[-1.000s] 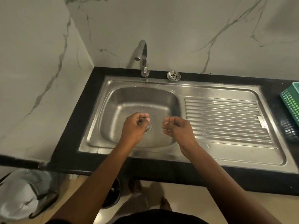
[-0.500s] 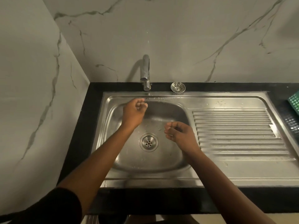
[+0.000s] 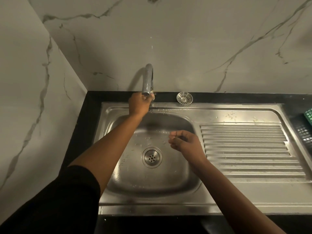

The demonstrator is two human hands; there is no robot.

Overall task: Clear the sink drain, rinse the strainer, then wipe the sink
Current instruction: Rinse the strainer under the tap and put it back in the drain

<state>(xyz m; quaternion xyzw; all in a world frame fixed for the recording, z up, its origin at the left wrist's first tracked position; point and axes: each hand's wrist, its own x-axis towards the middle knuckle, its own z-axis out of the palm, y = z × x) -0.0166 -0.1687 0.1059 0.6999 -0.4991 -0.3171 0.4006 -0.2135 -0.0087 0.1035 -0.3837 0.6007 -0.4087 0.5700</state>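
Left hand [image 3: 139, 105] is stretched to the back of the sink and is closed around the base of the tap [image 3: 148, 80], just under the curved spout; the fingers are wrapped on the metal part there, so this hand is holding the tap. A black sleeve [image 3: 55, 200] covers the upper part of this arm. Right hand [image 3: 185, 143] is over the right side of the basin [image 3: 168, 179], above the bottom and a little to the right of the drain [image 3: 152, 157]. Its fingers are curled loosely toward the thumb, half closed, and I cannot tell if something small is between them.

The drain shows as a round metal ring with small holes in the middle of the basin. The strainer [image 3: 184, 98] is out of the basin: it lies on the black counter [image 3: 91, 105] at the back edge of the sink, just to the right of the tap and close to the wall [image 3: 185, 39]. Small water drops are on the bottom of the basin and on the flat rim behind it. The ribbed draining board [image 3: 249, 149] is to the right of the basin, with a few wet marks. At the far right edge, a green basket [image 3: 309, 116] is partly visible on the counter. The wall is light marble with grey veins.
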